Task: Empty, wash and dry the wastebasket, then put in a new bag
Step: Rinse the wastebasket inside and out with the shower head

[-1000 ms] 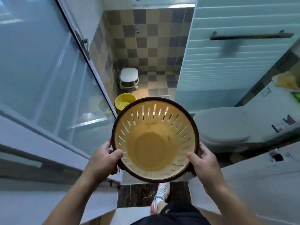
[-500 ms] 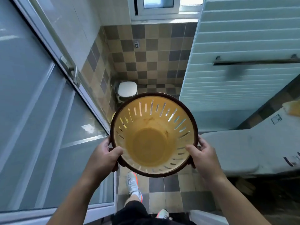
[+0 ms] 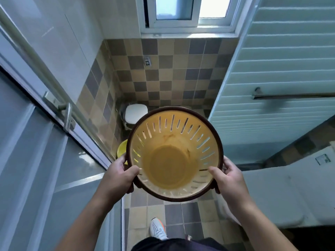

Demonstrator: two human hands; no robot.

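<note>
Head view: my left hand (image 3: 118, 175) and right hand (image 3: 228, 175) each grip the rim of the bin (image 3: 175, 153), thumbs hooked inside, holding it before me above the tiled floor (image 3: 174, 214), with nothing inside.

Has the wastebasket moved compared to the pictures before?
Yes. The wastebasket, gripped by both hands, went forward into the bathroom, now nearer the white stool and partly covering the yellow basin.

Left hand (image 3: 117, 175) and right hand (image 3: 229, 178) grip the empty wastebasket (image 3: 175, 153) by its rim.
</note>
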